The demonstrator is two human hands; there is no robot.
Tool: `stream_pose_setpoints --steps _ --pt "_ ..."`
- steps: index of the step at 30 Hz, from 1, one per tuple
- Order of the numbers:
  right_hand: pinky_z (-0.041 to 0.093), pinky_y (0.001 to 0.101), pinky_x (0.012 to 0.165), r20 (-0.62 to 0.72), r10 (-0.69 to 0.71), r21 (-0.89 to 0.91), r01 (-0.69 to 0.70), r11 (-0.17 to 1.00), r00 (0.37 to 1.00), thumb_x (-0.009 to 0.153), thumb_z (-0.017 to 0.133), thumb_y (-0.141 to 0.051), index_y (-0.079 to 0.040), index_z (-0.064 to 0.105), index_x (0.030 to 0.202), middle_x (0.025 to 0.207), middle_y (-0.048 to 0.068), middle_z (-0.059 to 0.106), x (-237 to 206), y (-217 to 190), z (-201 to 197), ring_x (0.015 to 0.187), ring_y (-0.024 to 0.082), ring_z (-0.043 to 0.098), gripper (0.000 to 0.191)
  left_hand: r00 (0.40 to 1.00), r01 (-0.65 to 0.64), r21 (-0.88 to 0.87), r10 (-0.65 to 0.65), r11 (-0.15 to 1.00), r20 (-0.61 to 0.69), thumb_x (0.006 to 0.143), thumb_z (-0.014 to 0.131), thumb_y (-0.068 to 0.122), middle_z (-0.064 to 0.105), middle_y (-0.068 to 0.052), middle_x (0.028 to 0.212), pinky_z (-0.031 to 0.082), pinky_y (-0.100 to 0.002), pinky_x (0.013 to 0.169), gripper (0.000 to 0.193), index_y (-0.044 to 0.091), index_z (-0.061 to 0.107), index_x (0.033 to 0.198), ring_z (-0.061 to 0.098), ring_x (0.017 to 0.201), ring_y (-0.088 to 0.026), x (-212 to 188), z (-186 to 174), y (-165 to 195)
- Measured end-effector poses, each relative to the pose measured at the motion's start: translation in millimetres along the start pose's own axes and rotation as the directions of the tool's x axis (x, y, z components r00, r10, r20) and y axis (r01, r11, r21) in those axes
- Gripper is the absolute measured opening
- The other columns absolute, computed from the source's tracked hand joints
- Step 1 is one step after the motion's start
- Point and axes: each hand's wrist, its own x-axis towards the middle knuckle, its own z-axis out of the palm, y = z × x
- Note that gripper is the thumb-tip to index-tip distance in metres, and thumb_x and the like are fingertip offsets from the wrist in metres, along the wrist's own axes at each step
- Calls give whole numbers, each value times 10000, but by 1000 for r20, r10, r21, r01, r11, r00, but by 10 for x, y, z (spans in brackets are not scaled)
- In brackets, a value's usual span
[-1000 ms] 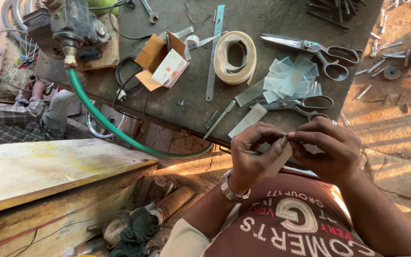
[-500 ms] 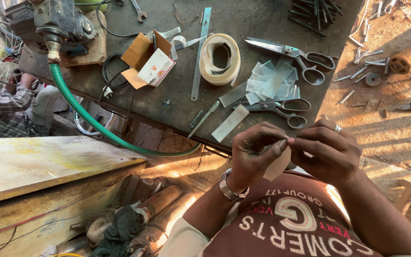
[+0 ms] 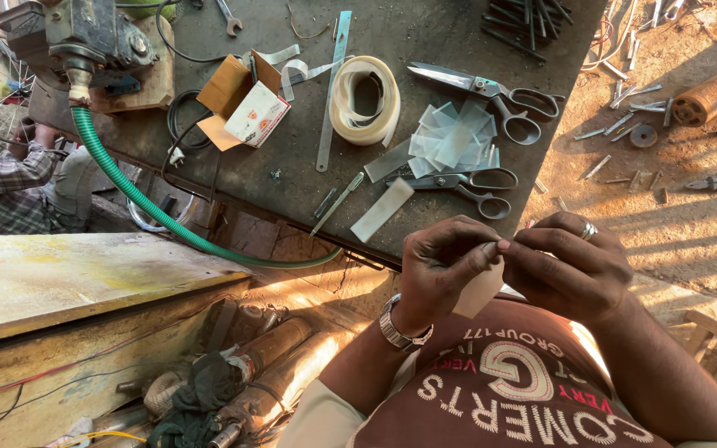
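Bench [image 3: 234, 178] sits ahead of both hands, dark and cluttered. On it, beyond the left hand: green hose [image 3: 126, 187] running off the edge, open carton [image 3: 246, 104], coiled pale tape roll [image 3: 367, 99]. Beyond the right hand: two scissors [image 3: 491, 91], and a pile of cut strips [image 3: 454, 141] kept within reach, probably stock.

Left hand [image 3: 437, 270] and right hand [image 3: 570, 270] meet above the lap, fingertips pinched on one strip [image 3: 481, 286]. It's pale, translucent, flat, hanging down between them; top end gripped, likely to work that edge.
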Motion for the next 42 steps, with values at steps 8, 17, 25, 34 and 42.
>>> stream_pose_setpoints --steps 8,17,25,34,42 --pt "569 341 588 36 -13 -25 14 1000 999 813 840 -30 35 734 965 807 152 709 -32 -27 -172 723 245 716 196 999 35 -28 -35 999 10 1027 709 26 717 -97 1063 584 -252 846 131 -53 723 1131 700 948 -122 -24 129 -31" --pt "577 336 577 52 -33 -44 35 998 998 820 838 -58 36 733 960 831 167 729 -110 -15 -196 736 253 728 198 999 18 62 -20 998 42 1033 702 44 713 -93 1072 587 -249 849 148 -56 720 1141 700 956 -121 -44 140 -23" --pt "570 254 555 70 225 140 -233 962 972 822 824 -52 -20 752 970 878 127 744 -216 -16 -200 753 185 739 167 999 -29 31 28 999 39 1021 686 26 723 -93 1061 611 -249 870 129 -37 701 1133 714 951 -118 -8 180 27" --pt "573 264 757 225 727 640 -661 392 649 856 751 89 55 730 1011 1009 166 725 -332 -232 -218 910 171 702 160 993 -62 467 102 882 -60 893 739 -30 773 -138 1008 441 -198 588 103 -17 755 994 609 679 -90 13 243 101" --pt "540 241 691 82 614 378 -595 710 785 801 787 65 3 732 991 968 111 717 -254 -182 -234 839 133 696 208 962 -265 437 266 860 61 937 759 -10 738 -85 1092 622 -263 810 175 57 736 1097 740 948 -139 55 282 135"
